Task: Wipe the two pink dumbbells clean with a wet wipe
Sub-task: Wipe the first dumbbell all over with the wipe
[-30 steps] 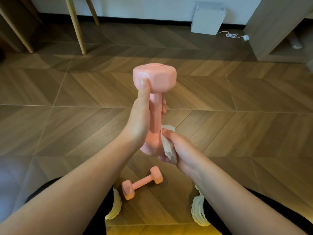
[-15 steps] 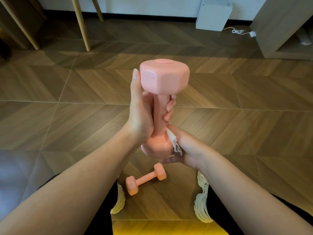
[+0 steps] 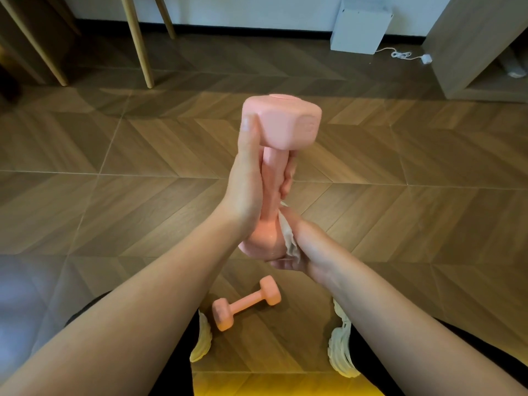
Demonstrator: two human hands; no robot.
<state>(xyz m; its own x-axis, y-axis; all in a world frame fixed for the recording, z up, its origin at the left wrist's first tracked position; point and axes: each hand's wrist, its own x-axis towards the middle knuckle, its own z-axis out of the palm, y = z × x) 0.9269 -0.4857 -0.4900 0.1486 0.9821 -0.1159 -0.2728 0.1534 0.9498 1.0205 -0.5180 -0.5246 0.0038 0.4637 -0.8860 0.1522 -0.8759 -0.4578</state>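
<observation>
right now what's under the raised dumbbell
Beneath the held dumbbell, the right hand cups its lower head through the wet wipe, hiding the underside. The second dumbbell lies on the floor below.

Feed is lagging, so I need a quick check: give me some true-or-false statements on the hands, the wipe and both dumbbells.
1. The left hand grips the raised dumbbell by its handle. True.
2. The wet wipe is in the left hand. False: the right hand holds it against the lower head.
3. The second dumbbell lies on the floor between the shoes. True.
4. The raised dumbbell is held level. False: it stands upright.
</observation>
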